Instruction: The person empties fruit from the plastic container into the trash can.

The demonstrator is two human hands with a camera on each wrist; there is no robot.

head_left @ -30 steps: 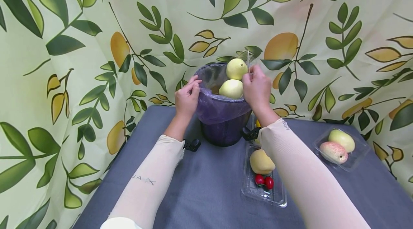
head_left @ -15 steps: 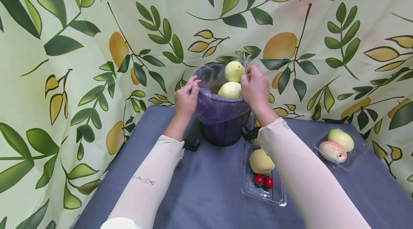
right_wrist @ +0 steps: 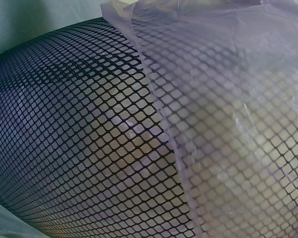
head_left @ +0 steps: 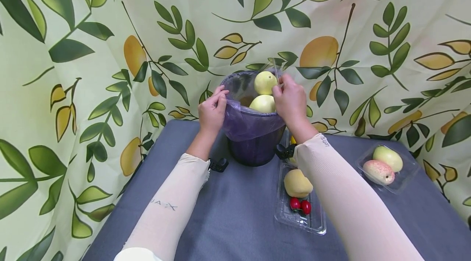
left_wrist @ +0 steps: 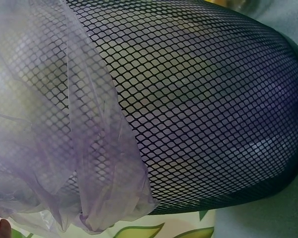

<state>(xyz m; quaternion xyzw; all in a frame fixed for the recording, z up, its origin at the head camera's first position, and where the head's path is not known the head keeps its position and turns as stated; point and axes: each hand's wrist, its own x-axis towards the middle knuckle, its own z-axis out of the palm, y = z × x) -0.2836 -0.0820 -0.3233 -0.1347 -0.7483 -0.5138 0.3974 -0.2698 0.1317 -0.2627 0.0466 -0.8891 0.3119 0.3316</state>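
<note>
A dark mesh waste bin (head_left: pixel 250 150) stands upright on the table, lined with a see-through purple bag (head_left: pixel 246 126) folded over its rim. My left hand (head_left: pixel 212 109) grips the bag at the rim's left side; a fingertip (left_wrist: pixel 2 229) shows beside the film in the left wrist view. At the right side of the rim, my right hand (head_left: pixel 291 99) pinches a clear plastic tray (head_left: pixel 275 66), seen mostly as a thin upright edge. Two pale yellow fruits (head_left: pixel 265 83) lie at the bin's mouth, one above the other. The right wrist view shows mesh (right_wrist: pixel 79 129) and bag film (right_wrist: pixel 238 114).
Right of the bin, a clear tray (head_left: pixel 318 230) holds a peach-like fruit (head_left: pixel 297 183) and two small red fruits (head_left: pixel 305 207). Another clear tray (head_left: pixel 404 179) at far right bears a yellow-green fruit (head_left: pixel 388 158) and a pink one (head_left: pixel 379 172). Leaf-printed cloth (head_left: pixel 235 15) hangs behind.
The upper yellow fruit and the tray's edge have shifted slightly left and down, with my right hand moving a little left. My left hand and the bin hold their places.
</note>
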